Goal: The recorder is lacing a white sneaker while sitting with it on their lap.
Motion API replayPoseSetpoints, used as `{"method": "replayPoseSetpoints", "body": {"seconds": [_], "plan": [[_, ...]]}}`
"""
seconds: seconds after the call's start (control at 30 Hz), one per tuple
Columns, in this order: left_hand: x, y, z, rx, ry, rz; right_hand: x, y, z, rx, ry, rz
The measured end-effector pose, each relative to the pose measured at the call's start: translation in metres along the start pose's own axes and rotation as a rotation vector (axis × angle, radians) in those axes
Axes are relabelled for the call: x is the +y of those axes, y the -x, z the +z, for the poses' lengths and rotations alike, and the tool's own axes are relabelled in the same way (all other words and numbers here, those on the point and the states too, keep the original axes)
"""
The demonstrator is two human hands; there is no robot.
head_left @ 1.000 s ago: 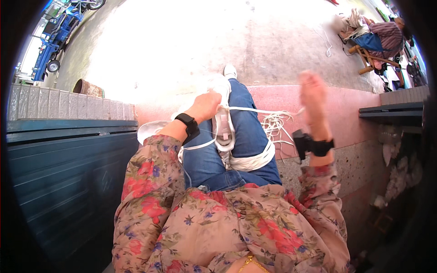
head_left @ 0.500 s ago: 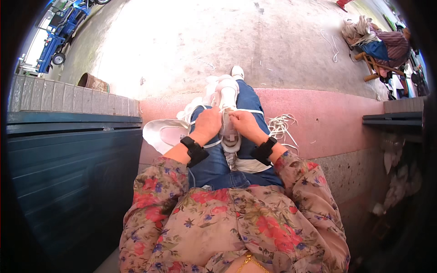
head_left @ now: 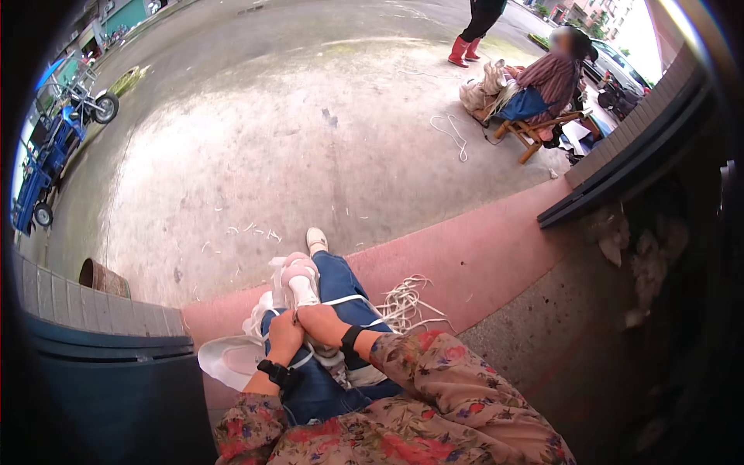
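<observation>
Left hand [head_left: 285, 335]: closed in a loose fist over white twisted cord [head_left: 350, 299], knuckles up, resting on the blue denim knee [head_left: 341, 285]; black wrist strap [head_left: 279, 374] just behind it.

Right hand [head_left: 322, 322]: touching the left hand on its inner side, fingers curled around the same cord; how tightly it grips cannot be told. Black band [head_left: 350, 339] at the wrist, floral long sleeve [head_left: 434, 372] behind.

Cord: runs from between the two hands across the knee, then out past the right hand to a loose white tangle of cord [head_left: 407, 302] lying on the pink painted concrete ledge [head_left: 480, 263].

White and pink sports shoe [head_left: 301, 280]: just ahead of both hands, sole toward the camera, foot crossed over the knee. A second white shoe toe [head_left: 316, 239] shows beyond it.

White shallow plastic basin [head_left: 229, 360]: just outside the left hand, touching the leg.

Edges: dark blue metal bin wall [head_left: 108, 387] stands close on the left hand's outer side. Ahead of the hands the ledge drops to a wide grey concrete yard [head_left: 294, 139], open and strewn with short white cord scraps [head_left: 248, 230].

Far beyond the right hand: a seated person on a wooden chair [head_left: 535, 128].
</observation>
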State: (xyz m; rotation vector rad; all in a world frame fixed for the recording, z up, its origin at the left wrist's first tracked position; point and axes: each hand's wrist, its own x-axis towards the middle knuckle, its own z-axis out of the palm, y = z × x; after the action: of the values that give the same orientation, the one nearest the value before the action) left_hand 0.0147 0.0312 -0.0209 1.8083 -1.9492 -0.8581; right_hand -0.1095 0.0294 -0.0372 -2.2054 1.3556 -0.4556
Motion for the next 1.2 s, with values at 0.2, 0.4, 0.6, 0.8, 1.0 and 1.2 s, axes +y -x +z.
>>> {"method": "replayPoseSetpoints", "body": {"seconds": [0.2,0.4,0.6,0.8,1.0,1.2], "plan": [[0.000,-0.001,0.000,-0.053,-0.163,0.016,0.003,-0.003,0.000,-0.018,0.015,-0.002],[0.012,0.011,-0.009,-0.101,-0.261,-0.033,0.017,0.020,-0.012,-0.192,-0.126,0.048],[-0.008,0.011,-0.007,0.012,-0.341,0.207,0.036,0.083,-0.072,-0.526,-1.585,0.647],[0.006,-0.015,-0.024,0.218,-0.390,0.142,0.017,0.110,-0.164,0.023,-1.760,0.307],[0.000,-0.010,-0.001,0.227,-0.065,-0.027,-0.014,0.116,-0.322,0.425,-1.923,-0.524],[-0.003,-0.003,0.012,-0.049,0.104,-0.091,-0.041,0.105,-0.401,0.019,-1.781,-0.849]]}}
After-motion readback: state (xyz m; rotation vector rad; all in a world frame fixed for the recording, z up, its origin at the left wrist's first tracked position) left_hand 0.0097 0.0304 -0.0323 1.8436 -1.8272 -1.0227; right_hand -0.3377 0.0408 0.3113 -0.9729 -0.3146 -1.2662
